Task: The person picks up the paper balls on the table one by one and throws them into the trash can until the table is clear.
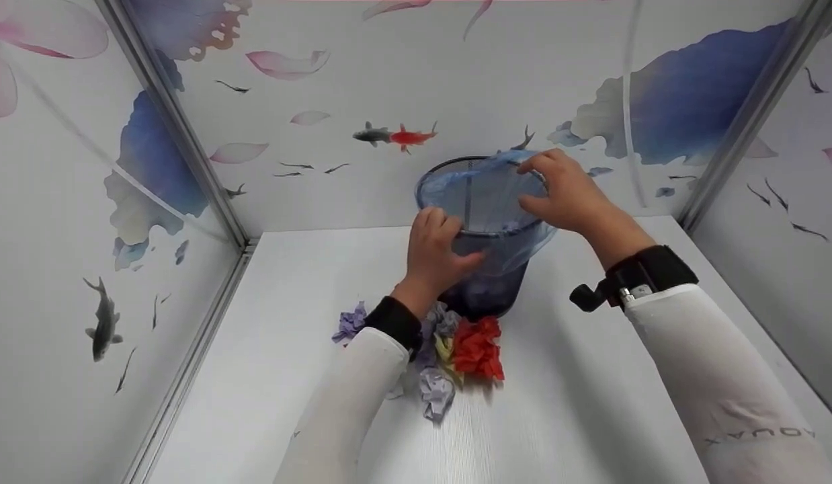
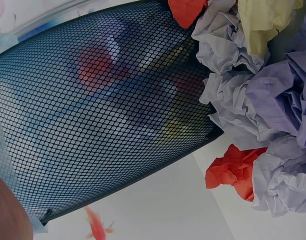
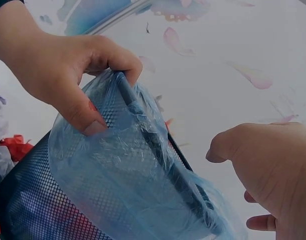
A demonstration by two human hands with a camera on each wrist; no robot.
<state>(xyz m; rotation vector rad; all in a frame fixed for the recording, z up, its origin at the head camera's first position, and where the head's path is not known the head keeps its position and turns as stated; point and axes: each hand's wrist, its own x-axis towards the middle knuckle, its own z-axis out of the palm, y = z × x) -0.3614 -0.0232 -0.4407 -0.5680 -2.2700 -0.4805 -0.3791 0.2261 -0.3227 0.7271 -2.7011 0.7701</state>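
A dark mesh wastebasket point(image 1: 480, 296) stands tilted toward the back wall, a thin blue plastic bag point(image 1: 513, 249) lining it and folded over its rim. Crumpled paper shows blurred through the mesh in the left wrist view. My left hand point(image 1: 433, 249) grips the near left of the rim with the bag, fingers over the edge and thumb on the bag outside. Beside the right of the rim is my right hand point(image 1: 567, 191), its fingers loosely bent and thumb apart. In the right wrist view a gap shows between this hand point(image 3: 272, 165) and the bag point(image 3: 123, 160).
Several crumpled paper balls lie in front of the basket: a red one point(image 1: 480, 348), a pale grey one point(image 1: 437, 392) and a purple one point(image 1: 351, 323) among them. A printed wall point(image 1: 349, 195) closes off the back of the white table point(image 1: 295, 282), with side panels left and right.
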